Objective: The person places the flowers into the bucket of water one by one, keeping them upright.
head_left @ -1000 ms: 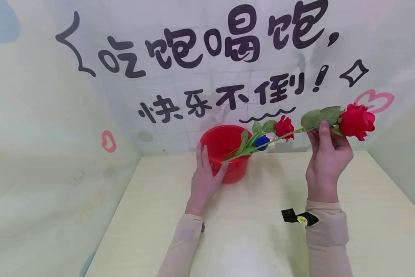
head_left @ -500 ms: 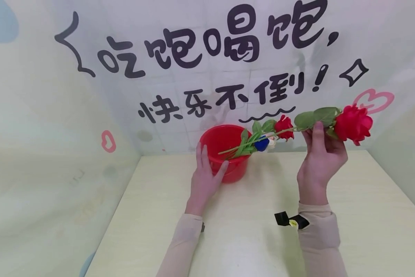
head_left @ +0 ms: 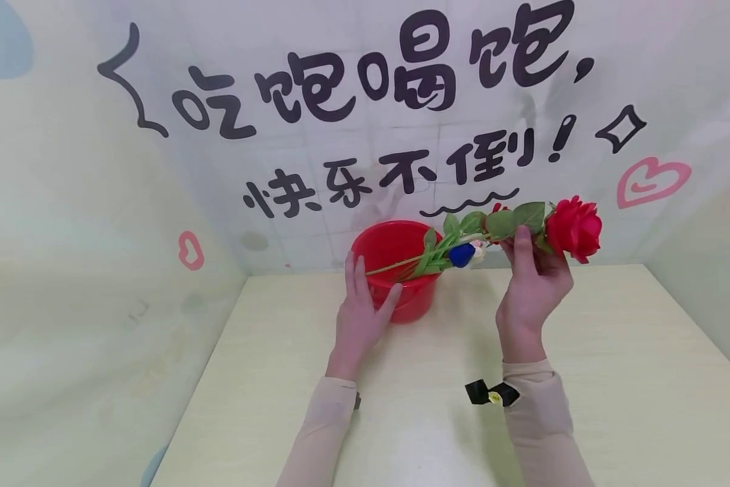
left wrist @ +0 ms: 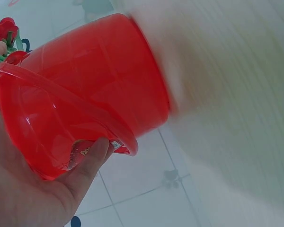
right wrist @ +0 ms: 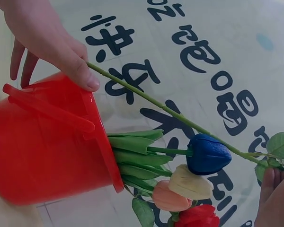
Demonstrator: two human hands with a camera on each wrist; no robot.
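Note:
My left hand [head_left: 358, 318] grips the red plastic bucket [head_left: 416, 301] by its left side, with the thumb on the front wall. In the left wrist view the thumb lies near the bucket's handle [left wrist: 85, 104]. My right hand [head_left: 532, 304] pinches a long-stemmed red rose [head_left: 574, 228] just below its bloom. The rose lies nearly level, and its stem [right wrist: 180, 116] reaches across to the bucket's mouth by my left hand. Leaning out of the bucket's right side are a blue tulip [right wrist: 208, 154], a cream tulip [right wrist: 190, 183], a peach tulip [right wrist: 172, 195] and another red rose [right wrist: 197, 216].
The bucket stands near the back of a pale wooden table [head_left: 425, 433]. Behind it rises a light wall covering [head_left: 316, 149] with large dark lettering, and more covering borders the table on both sides. A black band [head_left: 492, 393] is on my right sleeve.
My right hand has moved left with the rose, and the stem's end now reaches farther over the bucket's mouth. My left hand and the bucket stay where they were.

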